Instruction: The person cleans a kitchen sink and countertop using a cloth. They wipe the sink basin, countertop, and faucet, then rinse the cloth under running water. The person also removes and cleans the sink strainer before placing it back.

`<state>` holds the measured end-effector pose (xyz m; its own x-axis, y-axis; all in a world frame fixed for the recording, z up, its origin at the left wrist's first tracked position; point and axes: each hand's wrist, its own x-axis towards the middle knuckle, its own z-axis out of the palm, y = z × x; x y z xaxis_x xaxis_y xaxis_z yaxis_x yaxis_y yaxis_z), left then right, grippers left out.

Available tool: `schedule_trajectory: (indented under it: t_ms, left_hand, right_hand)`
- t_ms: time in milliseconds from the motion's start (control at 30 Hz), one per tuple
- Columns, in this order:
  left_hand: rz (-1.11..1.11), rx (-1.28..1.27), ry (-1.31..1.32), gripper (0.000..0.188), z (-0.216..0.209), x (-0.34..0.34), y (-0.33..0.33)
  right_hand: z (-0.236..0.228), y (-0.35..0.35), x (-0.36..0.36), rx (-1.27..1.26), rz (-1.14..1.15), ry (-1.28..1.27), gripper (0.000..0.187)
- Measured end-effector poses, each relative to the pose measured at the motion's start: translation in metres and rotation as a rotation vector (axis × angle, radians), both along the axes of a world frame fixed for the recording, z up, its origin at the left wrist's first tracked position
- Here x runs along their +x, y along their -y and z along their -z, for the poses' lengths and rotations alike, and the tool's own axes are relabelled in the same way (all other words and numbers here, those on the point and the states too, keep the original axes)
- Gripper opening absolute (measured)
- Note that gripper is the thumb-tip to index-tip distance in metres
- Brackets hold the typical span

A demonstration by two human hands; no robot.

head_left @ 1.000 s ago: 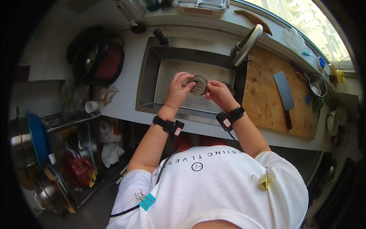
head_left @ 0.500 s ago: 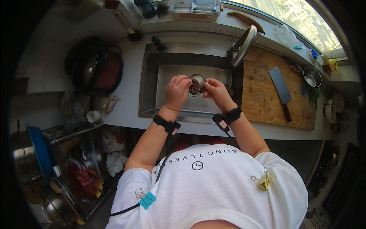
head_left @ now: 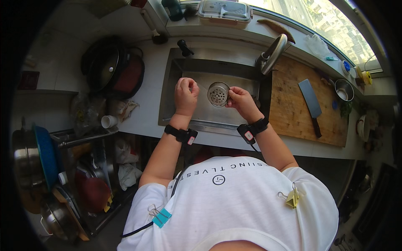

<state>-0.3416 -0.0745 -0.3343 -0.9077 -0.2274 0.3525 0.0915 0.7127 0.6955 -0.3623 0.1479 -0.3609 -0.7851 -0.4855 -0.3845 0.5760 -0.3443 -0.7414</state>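
Note:
My right hand (head_left: 243, 103) pinches the rim of a metal sink strainer basket (head_left: 218, 94) over the sink (head_left: 201, 118). The strainer's round, perforated face shows, with dark bits of residue on it. To its left, apart from it, my left hand (head_left: 185, 94) hangs over the sink with fingertips pressed together; whatever they may hold is hidden. The steel faucet (head_left: 274, 52) rises at the sink's far right corner.
A wooden cutting board (head_left: 289, 100) with a cleaver (head_left: 310, 100) lies to the right, a small steel pot (head_left: 344, 90) near its far right edge. A black pot (head_left: 112, 69) stands left of the sink. A lidded container (head_left: 225, 12) sits on the sill.
My left hand has come away from the strainer and moved left. The strainer, still in my right hand, has turned so more of its perforated face shows. The whole view has shifted slightly.

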Motion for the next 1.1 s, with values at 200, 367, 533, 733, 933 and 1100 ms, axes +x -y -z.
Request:
schedule_trajectory:
  t_ms: [200, 367, 533, 733, 933, 1100]
  left_hand:
    - [0.193, 0.132, 0.013, 0.012, -0.008, 0.018, -0.012]
    - [0.224, 0.027, -0.042, 0.012, -0.011, 0.018, -0.018]
    - [0.189, -0.182, -0.091, 0.013, -0.009, 0.019, -0.019]
    - [0.165, -0.196, -0.069, 0.009, -0.006, 0.019, -0.018]
    - [0.206, -0.207, -0.055, 0.009, -0.007, 0.017, -0.019]
    - [0.279, -0.185, -0.025, 0.01, -0.003, 0.013, -0.014]
  right_hand:
    - [-0.001, 0.0, -0.002, -0.047, 0.011, -0.019, 0.015]
    - [-0.003, 0.005, -0.002, -0.002, 0.025, -0.036, 0.015]
    - [-0.006, 0.011, 0.0, 0.1, 0.009, -0.075, 0.014]
    - [-0.004, 0.012, -0.002, 0.144, -0.033, -0.131, 0.015]
    - [-0.001, 0.012, -0.002, 0.172, -0.039, -0.143, 0.015]
    - [-0.003, 0.01, -0.002, 0.153, -0.028, -0.109, 0.016]
